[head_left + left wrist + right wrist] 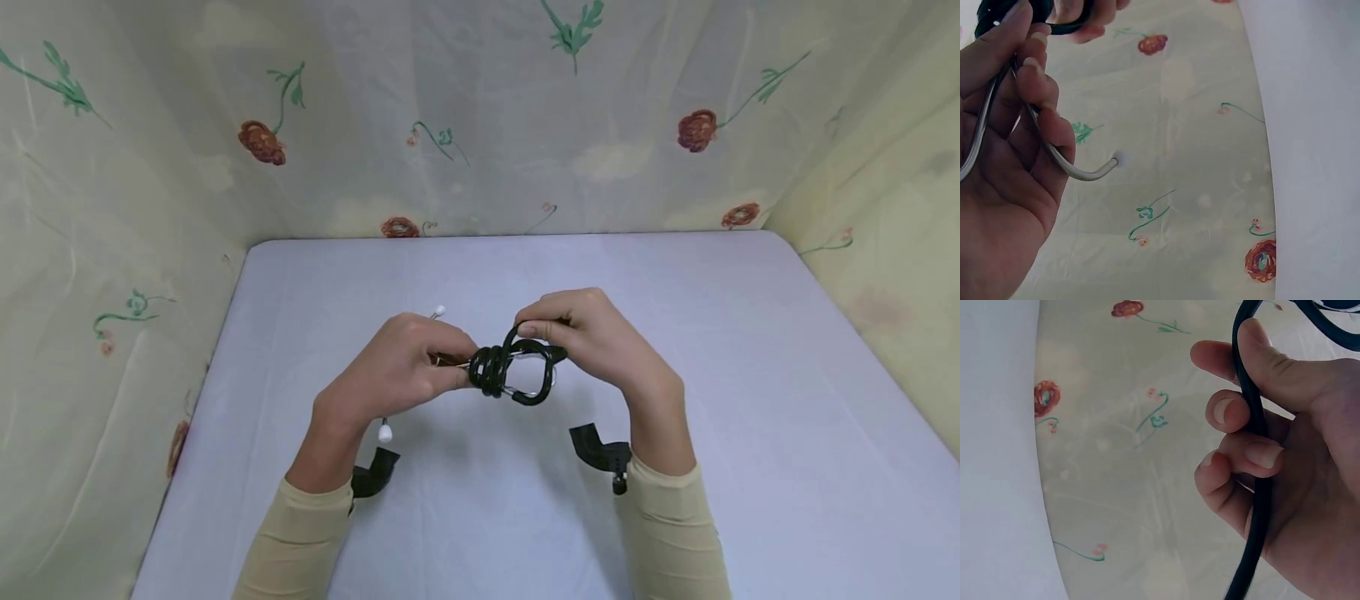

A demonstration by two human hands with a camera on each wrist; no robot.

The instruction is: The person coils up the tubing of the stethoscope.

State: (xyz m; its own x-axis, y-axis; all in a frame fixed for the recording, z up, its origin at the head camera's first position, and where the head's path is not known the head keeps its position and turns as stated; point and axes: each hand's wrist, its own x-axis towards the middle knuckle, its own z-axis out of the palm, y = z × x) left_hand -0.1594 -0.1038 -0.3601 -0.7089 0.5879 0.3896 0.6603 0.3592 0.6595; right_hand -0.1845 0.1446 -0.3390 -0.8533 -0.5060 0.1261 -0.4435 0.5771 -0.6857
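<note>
A stethoscope with black tubing (489, 372) is held up over the table between both hands. Its metal ear tubes (1088, 175) pass through my left hand (408, 362), which grips them just below the wound tubing. White ear tips (385, 432) stick out on either side of that hand. Several turns of tubing wrap round the ear tubes, and a larger loop (532, 398) stands to the right of them. My right hand (588, 333) pinches the tubing between thumb and forefinger; in the right wrist view a length of tube (1260, 512) runs down across its curled fingers.
A white-covered table (480, 517) lies under the hands. Flower-printed curtains (480, 117) hang along its back and sides. Black brackets (600, 450) are strapped at both wrists, over beige sleeves (675, 533).
</note>
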